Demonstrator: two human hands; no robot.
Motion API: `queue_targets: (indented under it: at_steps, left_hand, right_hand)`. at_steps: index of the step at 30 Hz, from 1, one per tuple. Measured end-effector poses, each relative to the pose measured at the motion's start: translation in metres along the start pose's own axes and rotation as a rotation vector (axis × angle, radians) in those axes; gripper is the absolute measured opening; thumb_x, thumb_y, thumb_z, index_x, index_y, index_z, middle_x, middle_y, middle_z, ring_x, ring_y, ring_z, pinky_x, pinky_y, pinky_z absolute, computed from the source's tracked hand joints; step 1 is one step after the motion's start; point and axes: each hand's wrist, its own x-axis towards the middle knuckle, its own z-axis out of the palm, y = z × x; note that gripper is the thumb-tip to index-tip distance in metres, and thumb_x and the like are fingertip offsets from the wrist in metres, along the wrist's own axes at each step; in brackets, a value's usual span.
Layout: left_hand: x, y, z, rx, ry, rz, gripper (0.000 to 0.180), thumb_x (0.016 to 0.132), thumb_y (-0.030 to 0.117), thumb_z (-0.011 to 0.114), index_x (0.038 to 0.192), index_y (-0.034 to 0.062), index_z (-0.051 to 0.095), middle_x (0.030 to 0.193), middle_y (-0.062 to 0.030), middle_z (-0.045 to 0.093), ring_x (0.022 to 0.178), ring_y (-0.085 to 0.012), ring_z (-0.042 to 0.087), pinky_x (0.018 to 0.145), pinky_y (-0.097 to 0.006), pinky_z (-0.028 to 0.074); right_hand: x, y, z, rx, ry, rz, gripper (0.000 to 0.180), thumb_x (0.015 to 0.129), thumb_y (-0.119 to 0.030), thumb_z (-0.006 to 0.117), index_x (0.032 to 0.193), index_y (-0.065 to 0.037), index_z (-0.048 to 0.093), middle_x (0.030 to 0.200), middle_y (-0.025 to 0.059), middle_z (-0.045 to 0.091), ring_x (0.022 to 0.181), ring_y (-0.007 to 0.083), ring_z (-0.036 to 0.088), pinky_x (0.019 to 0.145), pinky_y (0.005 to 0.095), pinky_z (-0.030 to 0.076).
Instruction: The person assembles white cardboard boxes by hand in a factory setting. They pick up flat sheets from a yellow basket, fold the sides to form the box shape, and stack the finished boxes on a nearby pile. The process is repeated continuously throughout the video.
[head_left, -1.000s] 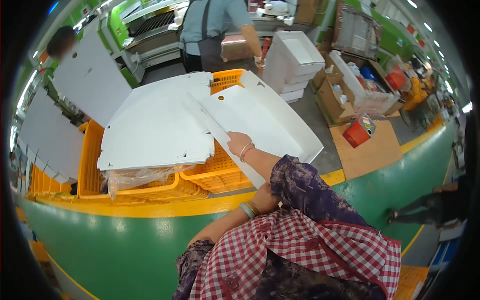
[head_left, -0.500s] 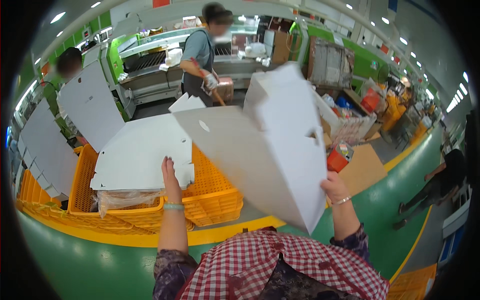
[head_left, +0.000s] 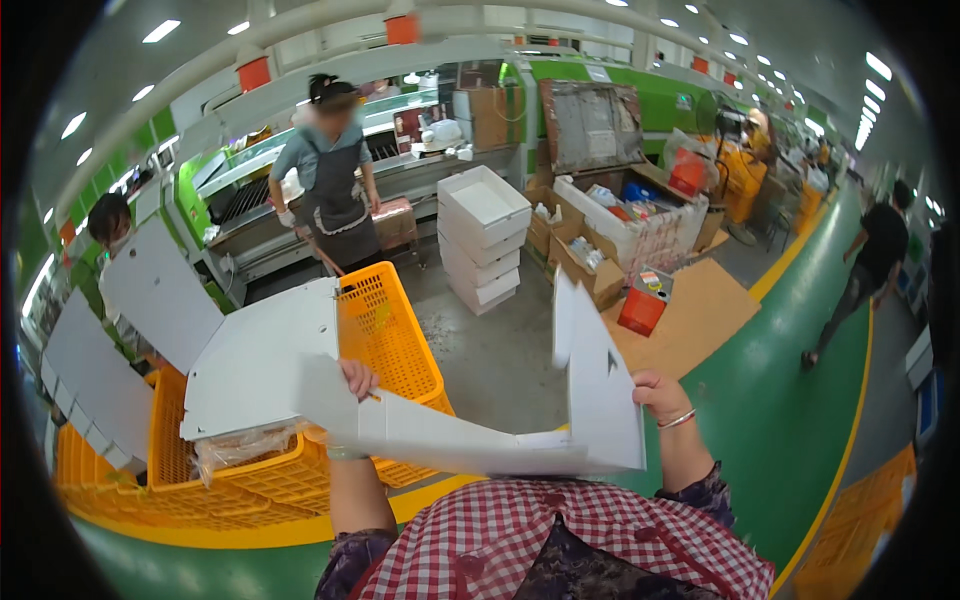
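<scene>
A large white die-cut board (head_left: pixel 480 446), its right side folded upward, spans the space between my hands just in front of my checked apron. My left hand (head_left: pixel 358 379) has its fingers curled over the board's left part. On the opposite side my right hand (head_left: pixel 662 396) grips the upright right edge, thumb and fingers pressed together. Beyond my left hand, more flat white boards (head_left: pixel 258 352) lie on a yellow crate (head_left: pixel 170 440), with crumpled clear plastic (head_left: pixel 240 452) under them.
Another yellow crate (head_left: pixel 395 325) stands behind the held board. Ahead is a stack of white boxes (head_left: pixel 484 240); a co-worker in a grey apron (head_left: pixel 335 190) stands behind it. A red container (head_left: pixel 645 302) sits on flattened cardboard (head_left: pixel 705 310). At far right a person (head_left: pixel 868 260) walks along the green floor.
My left hand has gone from open above the stacked boards to gripping the held board. That board has swung from raised and slanted to low and level. My view has shifted.
</scene>
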Motion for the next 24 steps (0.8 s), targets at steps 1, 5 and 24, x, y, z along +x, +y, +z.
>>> queue_targets:
  at_steps: [1, 5, 24]
  left_hand:
    - [-0.002, 0.0, 0.013, 0.117, 0.051, -0.035, 0.021, 0.092, 0.025, 0.051, 0.087, 0.0055, 0.055, 0.063, -0.0002, 0.044, 0.056, -0.0131, 0.042, 0.064, -0.027, 0.042]
    - [-0.009, 0.009, 0.096, 0.499, 0.31, -0.256, 0.011, 0.081, 0.01, 0.064, 0.08, 0.0031, 0.055, 0.071, -0.0021, 0.06, 0.064, -0.0093, 0.056, 0.06, -0.022, 0.045]
    - [-0.008, 0.063, 0.14, 0.998, -0.431, -0.797, 0.02, 0.08, 0.014, 0.072, 0.087, 0.0045, 0.056, 0.078, 0.0019, 0.056, 0.072, -0.0057, 0.049, 0.063, -0.022, 0.041]
  right_hand:
    - [-0.008, -0.019, 0.01, -0.099, -0.001, 0.055, 0.019, 0.073, -0.012, 0.072, 0.086, -0.001, 0.066, 0.079, -0.0012, 0.062, 0.078, 0.0102, 0.056, 0.072, 0.0253, 0.044]
    - [-0.025, -0.062, 0.053, -0.264, -0.219, -0.084, 0.029, 0.063, -0.01, 0.079, 0.086, -0.002, 0.064, 0.079, -0.0008, 0.06, 0.081, 0.0096, 0.056, 0.075, 0.0249, 0.044]
    - [-0.025, -0.091, 0.12, -0.774, -0.176, -0.07, 0.033, 0.071, -0.027, 0.079, 0.086, -0.004, 0.06, 0.072, 0.0065, 0.056, 0.067, 0.0173, 0.054, 0.061, 0.0294, 0.043]
